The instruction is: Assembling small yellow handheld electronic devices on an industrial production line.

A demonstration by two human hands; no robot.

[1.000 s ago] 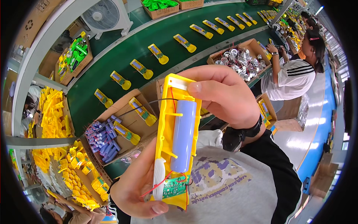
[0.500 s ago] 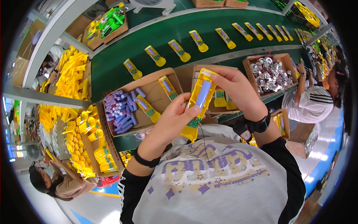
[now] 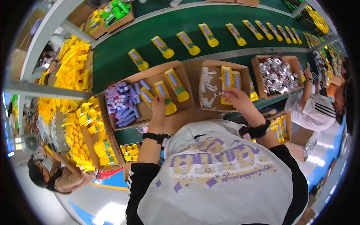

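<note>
My left hand (image 3: 159, 111) is over the left cardboard box, its fingers closed on a yellow plastic housing (image 3: 160, 88) with a purple battery cell and a green circuit board. Two similar housings lie beside it: one yellow housing (image 3: 177, 85) to its right and another yellow housing (image 3: 145, 96) to its left. My right hand (image 3: 240, 102) is above the front of the middle cardboard box (image 3: 214, 107), fingers curled toward each other near small white parts (image 3: 208, 87). Anything between those fingertips is too small to make out. Two yellow housings (image 3: 226, 77) stand at the back of that box.
Purple battery cells (image 3: 123, 103) fill the left box's left side. A row of yellow housings (image 3: 183, 43) lies along the green bench (image 3: 116, 56). Silvery round parts (image 3: 276, 75) fill a box at right. Yellow parts (image 3: 71, 75) are heaped at left. Co-workers sit on both sides.
The yellow housing held in both hands before is now down in the left box. My hands have parted: the left over that box, the right over the middle box.
</note>
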